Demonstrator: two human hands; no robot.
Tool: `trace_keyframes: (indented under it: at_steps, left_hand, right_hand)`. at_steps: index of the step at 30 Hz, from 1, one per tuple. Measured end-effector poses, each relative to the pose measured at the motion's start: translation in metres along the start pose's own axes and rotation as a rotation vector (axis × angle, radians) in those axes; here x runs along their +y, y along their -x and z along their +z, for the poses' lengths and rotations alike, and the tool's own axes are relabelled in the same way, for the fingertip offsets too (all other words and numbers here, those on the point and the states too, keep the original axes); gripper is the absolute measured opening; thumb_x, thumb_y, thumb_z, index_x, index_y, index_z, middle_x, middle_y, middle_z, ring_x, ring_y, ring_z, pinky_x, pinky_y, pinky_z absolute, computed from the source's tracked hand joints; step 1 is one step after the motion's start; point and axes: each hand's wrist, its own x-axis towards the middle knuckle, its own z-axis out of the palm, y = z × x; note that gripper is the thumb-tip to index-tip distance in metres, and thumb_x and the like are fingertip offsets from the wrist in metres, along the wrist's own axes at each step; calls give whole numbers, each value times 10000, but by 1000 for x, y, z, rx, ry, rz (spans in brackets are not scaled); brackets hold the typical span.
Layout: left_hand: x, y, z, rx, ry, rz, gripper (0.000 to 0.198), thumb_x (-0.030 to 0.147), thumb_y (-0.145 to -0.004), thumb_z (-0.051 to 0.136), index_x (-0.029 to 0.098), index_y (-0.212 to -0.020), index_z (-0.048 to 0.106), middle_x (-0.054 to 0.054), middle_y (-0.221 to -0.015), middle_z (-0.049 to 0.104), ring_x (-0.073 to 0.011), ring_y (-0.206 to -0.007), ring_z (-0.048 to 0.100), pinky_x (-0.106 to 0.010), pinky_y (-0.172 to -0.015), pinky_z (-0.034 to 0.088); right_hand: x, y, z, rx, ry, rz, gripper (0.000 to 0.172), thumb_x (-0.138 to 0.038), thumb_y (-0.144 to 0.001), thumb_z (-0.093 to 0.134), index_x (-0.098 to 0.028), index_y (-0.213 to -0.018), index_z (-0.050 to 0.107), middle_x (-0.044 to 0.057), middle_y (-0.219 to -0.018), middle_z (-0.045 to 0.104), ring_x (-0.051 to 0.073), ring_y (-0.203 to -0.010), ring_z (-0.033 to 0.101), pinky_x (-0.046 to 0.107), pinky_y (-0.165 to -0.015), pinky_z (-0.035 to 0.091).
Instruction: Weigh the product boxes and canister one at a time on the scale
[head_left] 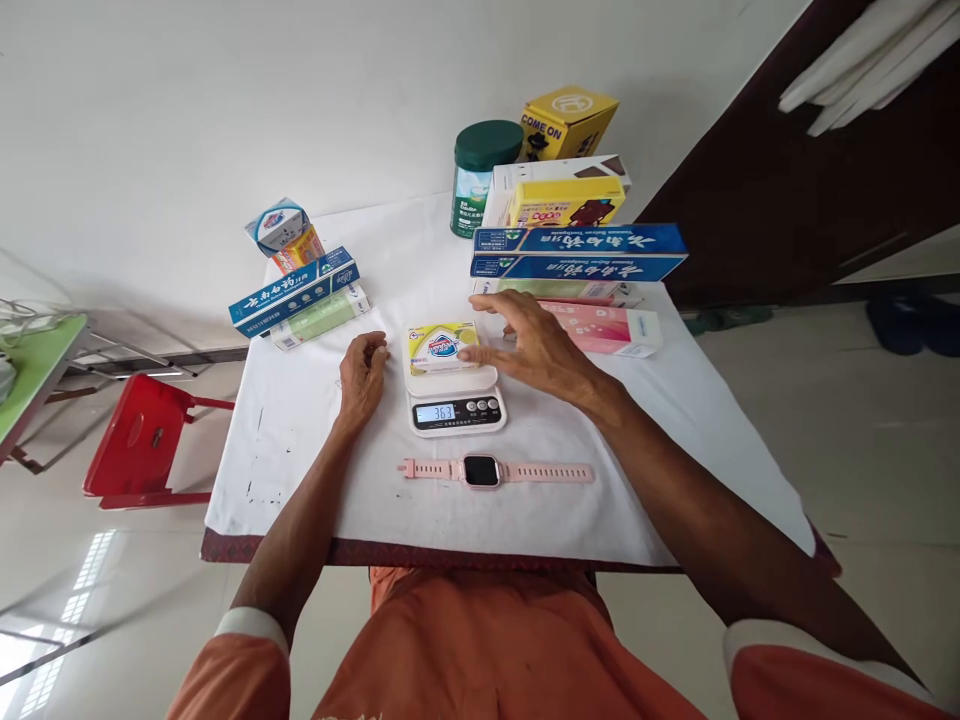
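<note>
A yellow and white soap box (435, 347) lies on the plate of a small white kitchen scale (417, 420), whose lit display reads 363. My right hand (536, 345) is open beside the box, fingers spread, the thumb tip over its right edge; whether the thumb touches it I cannot tell. Left of the scale, my left hand (363, 378) rests on the cloth with its fingers curled in, and nothing shows in it. In front of the scale a pink-strapped smartwatch (481, 471) is laid out flat.
Blue toothpaste boxes (577, 240), a pink box (611, 328), yellow boxes (570, 120) and a green-lidded canister (487, 150) stand at the back right. More toothpaste boxes (294, 292) and a soap package (277, 225) sit at the left. A red chair (139, 435) stands left of the table.
</note>
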Motion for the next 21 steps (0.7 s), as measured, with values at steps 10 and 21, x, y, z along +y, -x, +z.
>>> trace_keyframes:
  at_steps: [10, 21]
  left_hand:
    - [4, 1, -2, 4, -8, -26, 298, 313, -967, 565, 191, -1200, 706, -118, -1212, 779, -230, -988, 750, -400, -957, 615]
    - [7, 1, -3, 10, -10, -43, 346, 387, -946, 580, 187, -1196, 711, -136, -1208, 780, -265, -1029, 751, -447, -972, 612]
  right_hand:
    - [-17, -10, 3, -25, 86, -69, 591, -454, -883, 831, -239, -1405, 655, 146, -1426, 690, 379, -1362, 583, 578, -1118, 518]
    - [-38, -18, 9, -193, 183, -44, 517, -233, -837, 842, -205, -1320, 660, 143, -1333, 717, 339, -1281, 634, 506, -1101, 545]
